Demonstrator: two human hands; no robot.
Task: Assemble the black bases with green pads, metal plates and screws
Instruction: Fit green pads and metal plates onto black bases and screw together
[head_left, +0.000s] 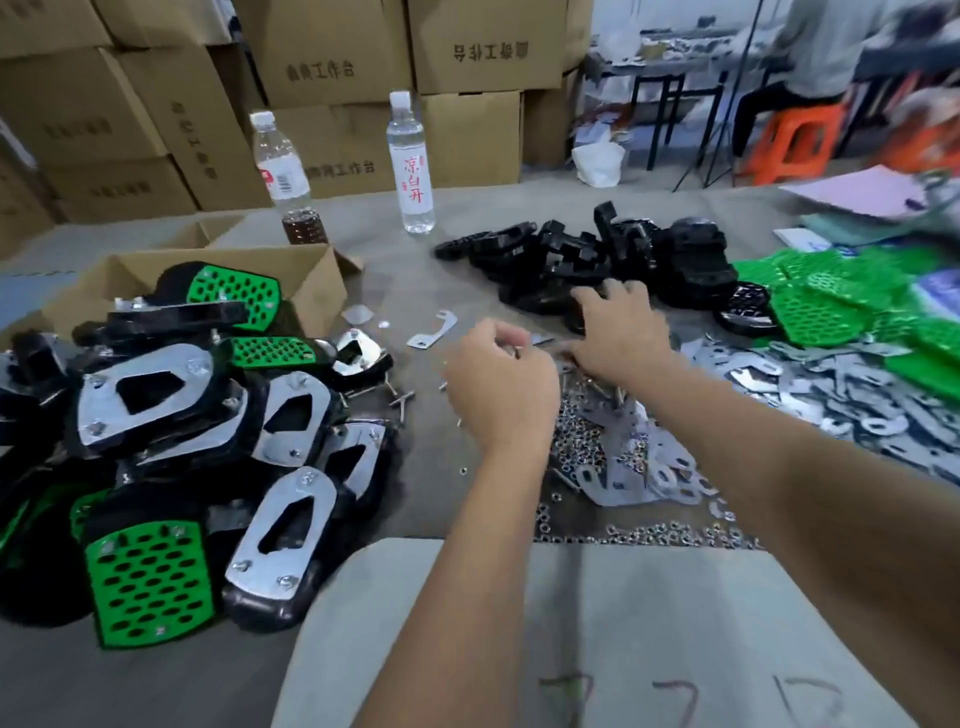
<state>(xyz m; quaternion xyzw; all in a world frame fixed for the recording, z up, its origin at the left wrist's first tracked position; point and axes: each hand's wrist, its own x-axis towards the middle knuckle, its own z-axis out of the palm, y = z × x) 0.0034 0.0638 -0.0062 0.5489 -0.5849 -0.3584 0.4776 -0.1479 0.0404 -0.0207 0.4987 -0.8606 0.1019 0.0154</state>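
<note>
Unassembled black bases (597, 254) lie heaped at the table's middle back. To the right are green perforated pads (821, 312), and in front of them a spread of metal plates (831, 374). Screws and nuts (587, 431) are scattered under my forearms. My left hand (498, 384) is curled, and a small metal piece, seemingly a screw, shows at its fingertips. My right hand (623, 332) reaches forward with fingers spread. Its fingertips are at the near edge of the black bases and its thumb is down by the screws.
A big heap of assembled bases (171, 415) fills the left side, spilling from an open cardboard box (311, 291). Two bottles (418, 161) stand behind. A loose metal plate (434, 330) lies mid-table. Stacked cartons (332, 52) form the back wall. A grey pad (597, 623) covers the near edge.
</note>
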